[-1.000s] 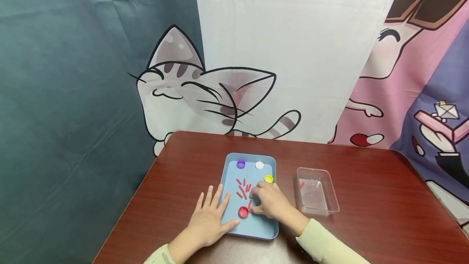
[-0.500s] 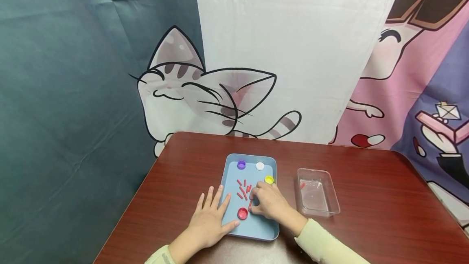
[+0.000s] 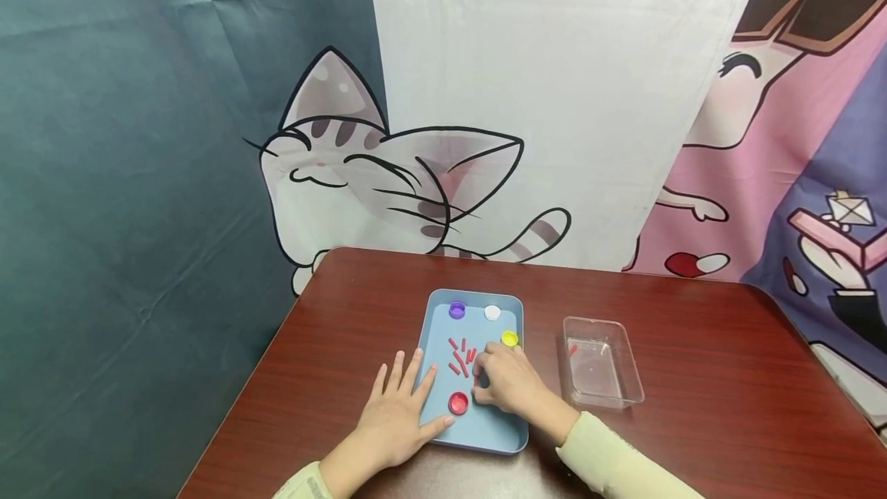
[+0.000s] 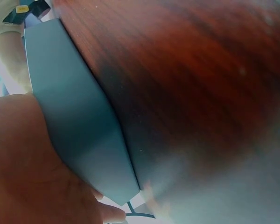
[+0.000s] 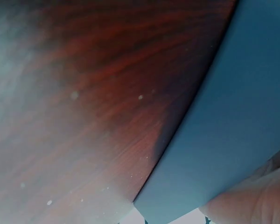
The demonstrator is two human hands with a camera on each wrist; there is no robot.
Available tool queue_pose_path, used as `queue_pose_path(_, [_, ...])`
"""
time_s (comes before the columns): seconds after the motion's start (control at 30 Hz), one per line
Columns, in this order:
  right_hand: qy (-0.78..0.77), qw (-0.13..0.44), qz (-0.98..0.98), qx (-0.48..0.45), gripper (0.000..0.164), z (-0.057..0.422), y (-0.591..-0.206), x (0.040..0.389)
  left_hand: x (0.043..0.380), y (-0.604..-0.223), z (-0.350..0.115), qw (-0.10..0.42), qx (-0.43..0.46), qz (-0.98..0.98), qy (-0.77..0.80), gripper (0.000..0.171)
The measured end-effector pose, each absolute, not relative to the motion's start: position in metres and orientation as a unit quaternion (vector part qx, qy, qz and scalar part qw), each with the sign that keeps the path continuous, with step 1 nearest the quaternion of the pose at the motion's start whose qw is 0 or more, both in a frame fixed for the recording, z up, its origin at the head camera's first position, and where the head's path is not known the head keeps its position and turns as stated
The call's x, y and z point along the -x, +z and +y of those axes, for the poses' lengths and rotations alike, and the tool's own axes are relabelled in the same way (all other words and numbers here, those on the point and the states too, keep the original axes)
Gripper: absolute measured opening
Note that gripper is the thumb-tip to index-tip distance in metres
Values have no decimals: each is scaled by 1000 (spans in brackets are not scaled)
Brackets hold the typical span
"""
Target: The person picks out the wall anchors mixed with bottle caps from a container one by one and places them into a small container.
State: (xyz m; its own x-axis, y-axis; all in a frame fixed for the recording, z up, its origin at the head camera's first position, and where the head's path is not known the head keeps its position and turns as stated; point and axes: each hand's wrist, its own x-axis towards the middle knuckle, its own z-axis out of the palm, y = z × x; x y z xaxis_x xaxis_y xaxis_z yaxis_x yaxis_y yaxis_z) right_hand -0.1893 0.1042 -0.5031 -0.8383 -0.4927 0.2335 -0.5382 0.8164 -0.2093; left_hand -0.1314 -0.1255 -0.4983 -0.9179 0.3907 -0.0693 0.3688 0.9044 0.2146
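Note:
My left hand [image 3: 391, 414] lies with spread, straight fingers over the left rim of the blue tray [image 3: 485, 433]; its wrist view shows the hand against the tray's outer wall [image 4: 79, 107]. Inside the tray my right hand [image 3: 513, 380] pinches a short red stick [image 3: 475, 381] between thumb and fingers, and most of that stick is hidden. A red bottle cap [image 3: 458, 403] sits just left of the right thumb. Several more red sticks [image 3: 460, 360] lie loosely scattered in the tray's middle. In the right wrist view, fingers [image 5: 252, 203] show at the tray's side.
Toward the tray's far end are a purple cap [image 3: 456, 310] and a white cap [image 3: 492, 313]. A yellow cap [image 3: 509, 338] is by the right rim, beyond the right hand. Right of the tray stands a clear plastic box [image 3: 597, 376] with a red piece [image 3: 572, 349] in it.
The right thumb and fingers have closed on the red stick that lay beside the red cap, and less of it shows. The red cap has shifted slightly left. The left hand stays put.

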Motion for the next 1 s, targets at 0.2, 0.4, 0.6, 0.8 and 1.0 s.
queue_pose_path(0.2, [128,78,-947,-285,24,106,-503,191,130,-496,-126,68,-194,974,95,86])
queue_pose_path(0.4, [163,92,-938,-291,19,111,-503,190,129,-498,-127,78,-194,973,96,87])
queue_pose_path(0.6, [214,116,-930,-276,17,123,-496,187,130,-497,-126,63,-196,974,98,86])
queue_pose_path(0.8, [269,121,-919,-259,16,137,-488,185,131,-496,-125,64,-195,974,97,86])
queue_pose_path(1.0, [314,127,-908,-246,19,152,-487,182,131,-496,-126,62,-195,974,101,86])
